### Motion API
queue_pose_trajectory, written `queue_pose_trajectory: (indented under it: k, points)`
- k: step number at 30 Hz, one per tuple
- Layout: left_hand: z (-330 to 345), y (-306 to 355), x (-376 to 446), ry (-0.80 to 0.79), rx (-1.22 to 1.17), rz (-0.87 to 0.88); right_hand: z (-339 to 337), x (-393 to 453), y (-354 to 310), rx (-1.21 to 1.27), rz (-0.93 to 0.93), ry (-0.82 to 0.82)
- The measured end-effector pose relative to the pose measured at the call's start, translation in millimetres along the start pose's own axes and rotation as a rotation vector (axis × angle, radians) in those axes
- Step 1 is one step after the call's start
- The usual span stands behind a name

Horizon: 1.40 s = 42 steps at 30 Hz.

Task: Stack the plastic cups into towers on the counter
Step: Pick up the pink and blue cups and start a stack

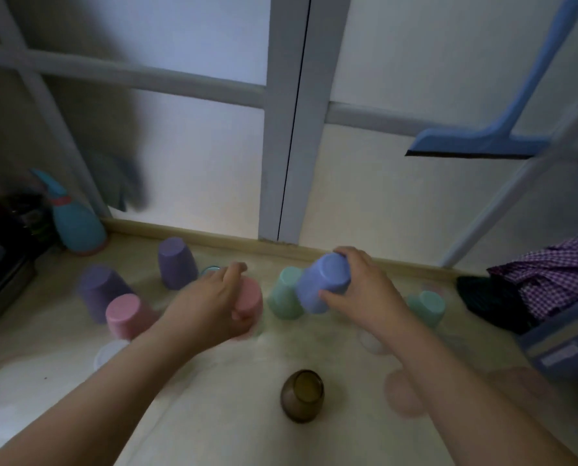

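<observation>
Several upturned plastic cups stand on the pale counter (233, 412). My right hand (361, 290) grips a blue cup (321, 284), tilted and lifted beside a mint cup (282, 294). My left hand (213, 301) is closed around a pink cup (248, 295) standing on the counter. Two purple cups (176, 262) (100, 290) and another pink cup (127, 314) stand to the left. A second mint cup (427, 306) stands to the right, and a white cup (107, 353) shows beneath my left forearm.
A brown tinted glass (302, 395) stands near the front centre. A teal spray bottle (74, 220) and a dark rack (5, 250) sit at the left. Checked cloth (550, 277) and a plastic bin (563, 351) crowd the right. A blue squeegee (476, 142) hangs on the window.
</observation>
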<state>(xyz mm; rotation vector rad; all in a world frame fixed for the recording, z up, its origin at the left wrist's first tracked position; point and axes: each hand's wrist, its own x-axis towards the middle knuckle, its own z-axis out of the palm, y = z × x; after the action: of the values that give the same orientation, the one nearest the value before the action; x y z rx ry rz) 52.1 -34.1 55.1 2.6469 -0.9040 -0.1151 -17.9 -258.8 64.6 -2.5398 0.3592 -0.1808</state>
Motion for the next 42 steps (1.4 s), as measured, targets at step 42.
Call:
queue_pose_trajectory:
  k: [42]
  points:
    - [43, 40, 110, -0.033, -0.069, 0.061, 11, -14, 73, -0.174, 0.156, -0.221]
